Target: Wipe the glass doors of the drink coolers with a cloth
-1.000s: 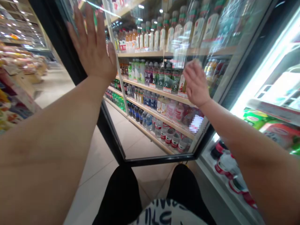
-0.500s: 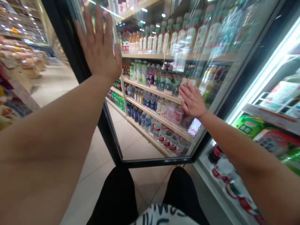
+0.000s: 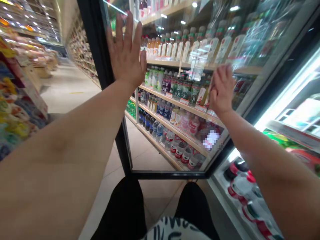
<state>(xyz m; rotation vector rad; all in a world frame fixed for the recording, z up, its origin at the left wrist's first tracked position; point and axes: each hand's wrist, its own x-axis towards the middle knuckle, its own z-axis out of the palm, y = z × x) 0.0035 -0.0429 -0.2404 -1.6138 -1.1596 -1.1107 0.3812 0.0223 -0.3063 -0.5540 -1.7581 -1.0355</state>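
My left hand (image 3: 126, 53) is open, fingers spread, its palm flat against the glass of a black-framed cooler door (image 3: 110, 80) that stands swung out. My right hand (image 3: 221, 88) is open too, fingers up and close together, pressed on the same glass pane lower and to the right. Through the glass I see shelves of drink bottles (image 3: 175, 86). Neither hand holds anything.
The open cooler (image 3: 287, 116) on the right is lit inside, with bottles with red caps (image 3: 241, 186) on its bottom shelf. A tiled aisle floor (image 3: 67, 90) runs away to the left, past a snack display (image 3: 15, 100). My black-trousered legs are below.
My right hand has risen on the glass and shifted slightly right. My left hand moved right in view as my head turned left; the door stands a little further round.
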